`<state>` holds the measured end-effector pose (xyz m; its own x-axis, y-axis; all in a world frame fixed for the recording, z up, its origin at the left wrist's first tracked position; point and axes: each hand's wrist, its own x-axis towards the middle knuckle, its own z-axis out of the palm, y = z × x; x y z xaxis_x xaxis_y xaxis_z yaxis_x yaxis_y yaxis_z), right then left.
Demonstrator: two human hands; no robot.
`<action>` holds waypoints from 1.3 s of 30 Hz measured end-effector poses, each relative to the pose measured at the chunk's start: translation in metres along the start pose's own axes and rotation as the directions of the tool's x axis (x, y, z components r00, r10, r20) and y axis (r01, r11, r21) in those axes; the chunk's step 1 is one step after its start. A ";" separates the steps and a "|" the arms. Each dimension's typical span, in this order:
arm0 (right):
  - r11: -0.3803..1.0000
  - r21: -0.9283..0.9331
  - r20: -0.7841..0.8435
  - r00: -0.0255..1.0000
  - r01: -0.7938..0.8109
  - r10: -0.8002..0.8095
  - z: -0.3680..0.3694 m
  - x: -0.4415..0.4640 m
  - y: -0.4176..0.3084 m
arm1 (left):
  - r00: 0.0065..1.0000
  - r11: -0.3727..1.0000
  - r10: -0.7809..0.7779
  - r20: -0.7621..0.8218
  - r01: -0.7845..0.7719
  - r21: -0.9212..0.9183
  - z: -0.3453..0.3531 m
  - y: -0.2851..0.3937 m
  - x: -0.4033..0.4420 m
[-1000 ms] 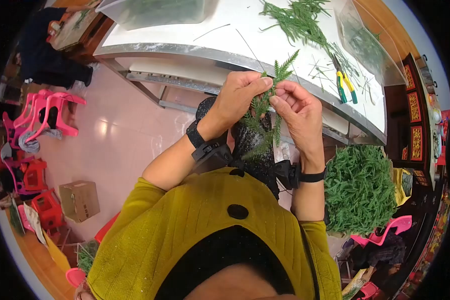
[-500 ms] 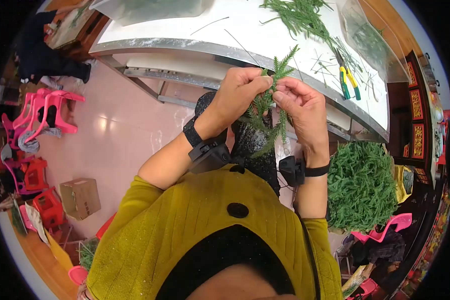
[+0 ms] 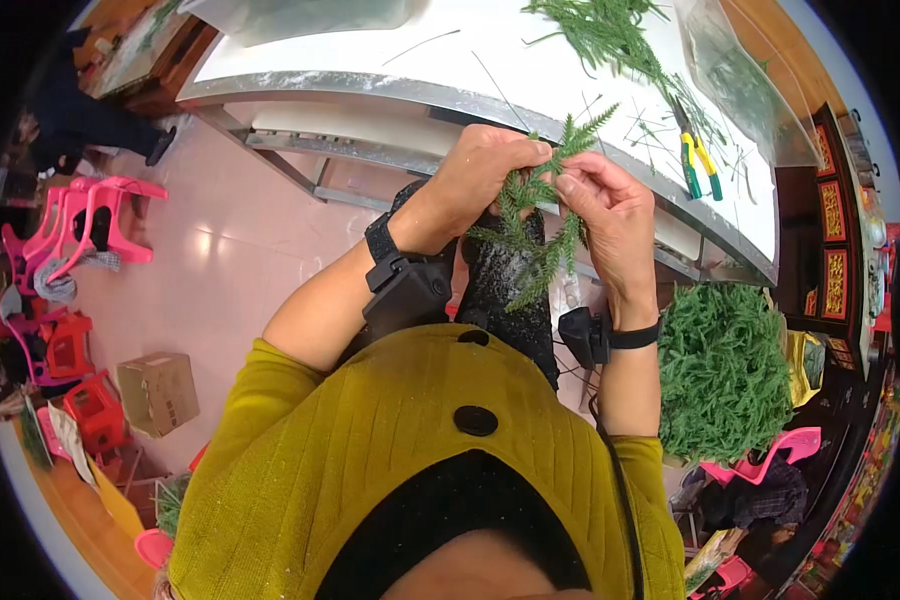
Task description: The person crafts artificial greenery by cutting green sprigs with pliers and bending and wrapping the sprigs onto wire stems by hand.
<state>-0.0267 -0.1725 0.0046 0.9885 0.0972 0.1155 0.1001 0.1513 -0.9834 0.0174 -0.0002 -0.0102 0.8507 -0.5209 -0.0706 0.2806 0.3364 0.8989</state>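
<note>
Between my two hands, over my lap and by the table's front edge, hangs a green feathery sprig (image 3: pixel 542 262) with several branches. My left hand (image 3: pixel 482 178) pinches it near the top, thumb pressed against the stem. Close beside, my right hand (image 3: pixel 607 205) has thumb and forefinger closed on the same sprig. A thin wire (image 3: pixel 492 80) sticks up behind my fingers. Green-and-yellow pliers (image 3: pixel 699 162) lie on the white table (image 3: pixel 450 70) to the right, near a loose pile of green sprigs (image 3: pixel 610 38).
Clear plastic bins (image 3: pixel 305 18) stand at the table's back left and right. A large heap of greenery (image 3: pixel 722 372) is at my right. Pink chairs (image 3: pixel 105 225), red stools (image 3: pixel 98 412) and a cardboard box (image 3: pixel 158 394) stand on the left. Another person (image 3: pixel 80 115) is at the upper left.
The sprig and both hands have shifted slightly to the right, and its branches hang more spread out. The other person's leg has moved at the upper left.
</note>
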 end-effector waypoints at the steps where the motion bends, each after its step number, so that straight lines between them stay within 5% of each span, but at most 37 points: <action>1: 0.998 -0.041 -0.006 0.999 0.037 -0.037 0.001 -0.002 0.001 | 1.000 1.000 -0.028 -0.005 0.028 -0.010 -0.002 -0.001 0.001; 7: 0.767 -0.527 0.050 0.913 0.368 -0.404 0.001 -0.006 0.000 | 0.986 0.982 -0.157 0.061 0.163 -0.097 0.001 0.008 -0.006; 11: 0.456 -0.719 0.237 0.801 0.525 -0.549 0.003 -0.011 -0.009 | 0.979 0.968 -0.177 0.097 0.191 -0.161 0.002 0.003 -0.006; 20: 0.403 -0.720 0.300 0.777 0.565 -0.553 -0.005 -0.009 -0.014 | 0.958 0.980 -0.189 0.217 0.197 -0.016 0.009 0.012 -0.009; 26: 0.466 -0.719 0.274 0.827 0.515 -0.492 -0.004 -0.015 -0.011 | 0.976 0.977 -0.179 0.121 0.161 0.143 0.000 -0.002 -0.008; 29: 0.476 -0.731 0.224 0.831 0.489 -0.509 0.000 -0.016 -0.008 | 0.995 0.949 -0.028 0.098 -0.004 0.315 0.003 0.003 -0.008; 32: 0.539 -0.745 0.111 0.869 0.393 -0.482 0.006 -0.019 -0.007 | 0.857 0.555 0.491 0.155 -0.445 0.703 0.000 -0.023 -0.001; 36: 0.581 -0.759 -0.042 0.869 0.293 -0.492 0.015 -0.022 -0.004 | 0.766 0.402 0.640 0.059 -0.399 0.824 0.017 -0.028 -0.007; 39: 0.858 -0.496 -0.227 0.934 0.133 -0.276 0.016 -0.026 0.002 | 0.692 0.339 0.719 0.068 -0.434 0.834 0.019 -0.036 -0.004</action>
<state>-0.0539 -0.1588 0.0022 0.9212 -0.1743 0.3478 0.2737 -0.3450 -0.8978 -0.0046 -0.0247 -0.0340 0.7600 -0.1725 0.6266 -0.6454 -0.3143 0.6962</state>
